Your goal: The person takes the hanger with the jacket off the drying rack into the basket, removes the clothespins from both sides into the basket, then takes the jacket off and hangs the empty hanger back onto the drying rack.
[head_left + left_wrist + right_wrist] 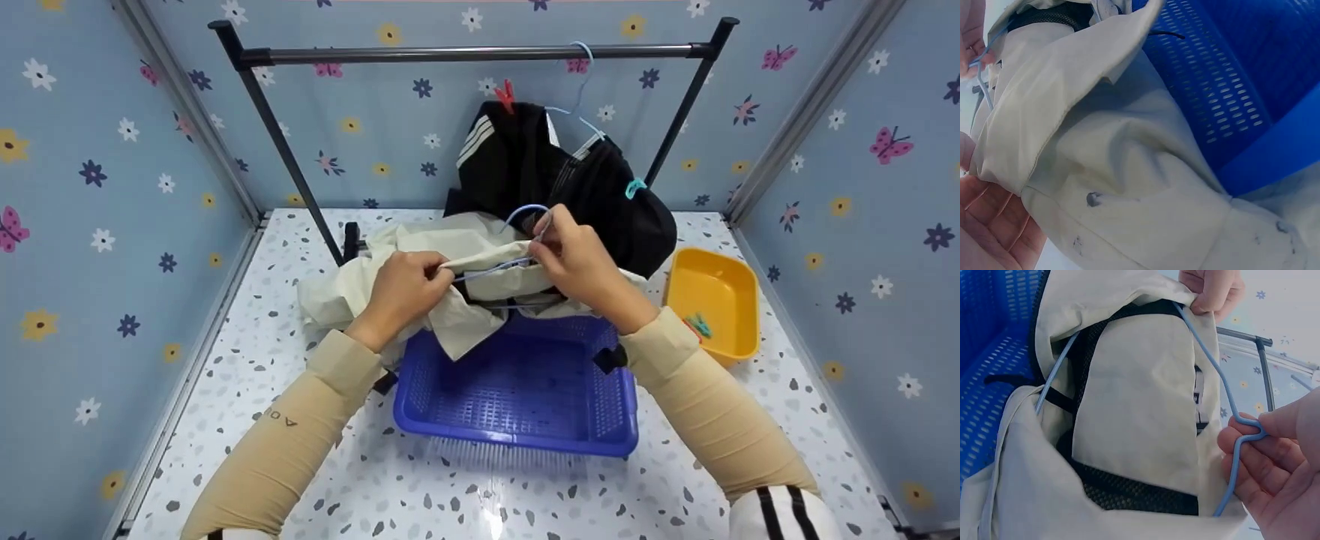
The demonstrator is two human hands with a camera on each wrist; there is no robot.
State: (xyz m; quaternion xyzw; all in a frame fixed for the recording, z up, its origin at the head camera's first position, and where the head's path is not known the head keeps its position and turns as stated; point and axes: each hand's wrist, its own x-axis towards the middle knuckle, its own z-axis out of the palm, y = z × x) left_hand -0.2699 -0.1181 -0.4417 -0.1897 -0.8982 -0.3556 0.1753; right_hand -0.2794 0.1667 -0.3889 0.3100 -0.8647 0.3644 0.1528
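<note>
A cream jacket (435, 238) with black mesh lining lies bunched over the back of a blue basket (517, 439). Inside its opening sits a light blue hanger (1221, 377), arms spread under the shoulders and its hook rising above the cloth. My left hand (409, 289) pinches the jacket's edge beside one hanger arm. The right hand (581, 262) pinches the hanger at its neck, just below the hook; in the right wrist view, thumb and fingers meet around the bent wire. A dark zipper edge shows along the jacket front.
Behind stands a black rack (450, 55). From its bar a blue hanger (583, 82) carries a black garment (517, 161) with red (505, 97) and teal clothespins (635, 187). On the right sits a yellow tray (720, 289) holding several clothespins (700, 325). Flowered walls enclose three sides.
</note>
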